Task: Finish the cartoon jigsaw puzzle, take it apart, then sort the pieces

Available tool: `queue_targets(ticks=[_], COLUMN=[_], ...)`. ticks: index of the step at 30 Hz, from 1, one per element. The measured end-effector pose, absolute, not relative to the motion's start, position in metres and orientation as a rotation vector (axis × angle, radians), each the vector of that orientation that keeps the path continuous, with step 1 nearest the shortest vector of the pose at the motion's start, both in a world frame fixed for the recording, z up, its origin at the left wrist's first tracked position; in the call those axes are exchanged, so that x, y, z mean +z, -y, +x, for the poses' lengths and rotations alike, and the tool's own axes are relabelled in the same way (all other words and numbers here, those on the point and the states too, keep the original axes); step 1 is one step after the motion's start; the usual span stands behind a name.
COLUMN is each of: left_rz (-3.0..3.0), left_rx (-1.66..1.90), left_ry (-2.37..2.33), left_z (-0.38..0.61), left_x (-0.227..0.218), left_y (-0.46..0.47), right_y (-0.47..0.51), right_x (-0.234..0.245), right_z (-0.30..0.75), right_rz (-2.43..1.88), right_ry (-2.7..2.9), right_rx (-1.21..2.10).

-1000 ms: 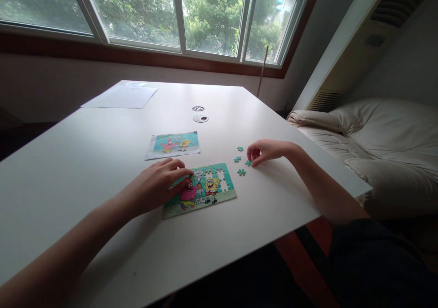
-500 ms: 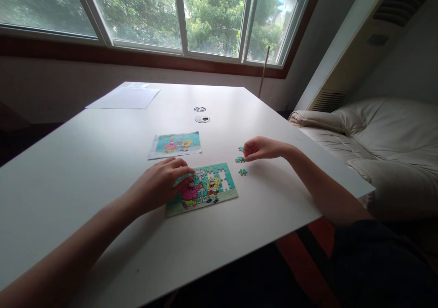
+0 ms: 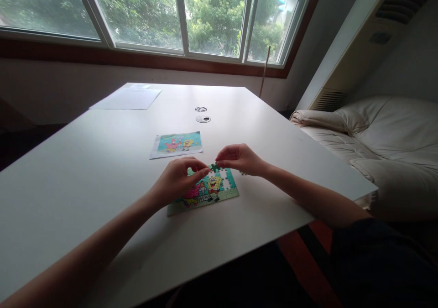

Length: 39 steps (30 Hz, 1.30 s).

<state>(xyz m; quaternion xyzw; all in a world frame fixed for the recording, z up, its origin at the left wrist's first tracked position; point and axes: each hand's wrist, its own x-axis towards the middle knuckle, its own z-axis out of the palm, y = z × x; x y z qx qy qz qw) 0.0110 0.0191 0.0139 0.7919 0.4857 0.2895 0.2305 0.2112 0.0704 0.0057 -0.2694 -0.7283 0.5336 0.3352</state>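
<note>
The puzzle [image 3: 214, 185] lies flat on the white tabletop [image 3: 191, 244], right under the two hands. It is a bright blue-green picture with a paler green strip along the bottom. A square yellow guy with a big smile and brown pants stands next to a thin one with long pale legs. A pink one is partly hidden by the left hand [image 3: 181, 178]. White holes show near the yellow guy, at the top and on the right. The fingers of the right hand [image 3: 242, 158] pinch a dark green piece [image 3: 215, 167] over the top edge. The left thumb and finger are close together, but I can't tell if they hold anything. A paper picture [image 3: 179, 143] lies just behind.
</note>
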Motion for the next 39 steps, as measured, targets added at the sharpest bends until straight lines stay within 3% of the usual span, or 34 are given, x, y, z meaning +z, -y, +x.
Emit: queue_targets(ticks=[23, 39], left_rz=[1.959, 1.965], left_rx=[0.899, 0.877], left_ry=[-1.296, -1.311], left_z=[0.0118, 0.0092], left_x=[0.0129, 0.0105], left_y=[-0.0198, -0.0229], right_y=[-0.0669, -0.063], right_x=[0.004, 0.0081], right_z=[0.207, 0.2142], right_rz=[-0.723, -0.674], right_ry=[1.883, 2.296], right_rx=[1.288, 0.537])
